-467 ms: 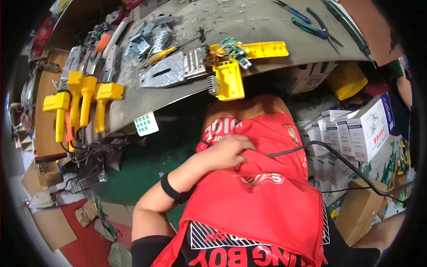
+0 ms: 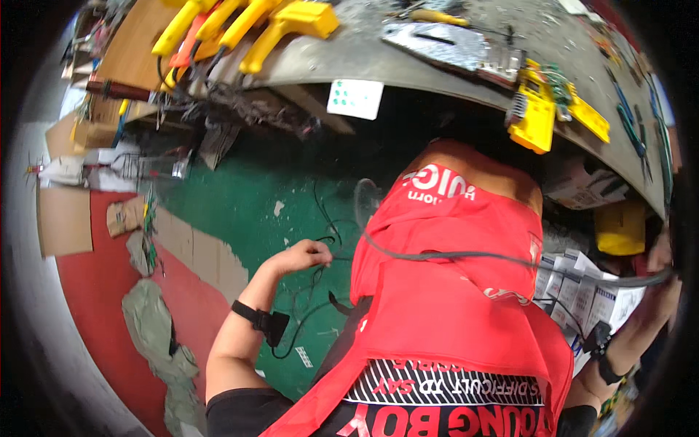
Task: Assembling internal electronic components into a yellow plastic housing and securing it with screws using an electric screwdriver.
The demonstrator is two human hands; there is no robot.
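My left hand [image 2: 307, 255] is low on the left above the green floor, its fingers curled closed around a strand of the black cable [image 2: 312, 300], which hangs below in loose loops. A thicker grey-black cable [image 2: 466, 255] arcs over my red apron [image 2: 437, 313] and runs to the far right. There my right hand [image 2: 660, 255] is closed on it at the blurred rim, its fingers only partly visible. On the bench edge lies an opened yellow plastic housing [image 2: 533, 116] with a green circuit board [image 2: 559, 87] at its side, beside a grey metal plate [image 2: 437, 45].
Yellow-handled tools [image 2: 291, 25] with cords lie at the bench's left end. Pliers [image 2: 632, 124] lie at its right. A white card with green dots [image 2: 354, 98] hangs off the bench edge. White boxes [image 2: 582, 291] and a yellow container [image 2: 620, 227] stand at the right.
My left hand has moved off my lap to the left, down over the floor. My right hand has come into view with the cable, now stretched across my apron. The view has turned leftward.
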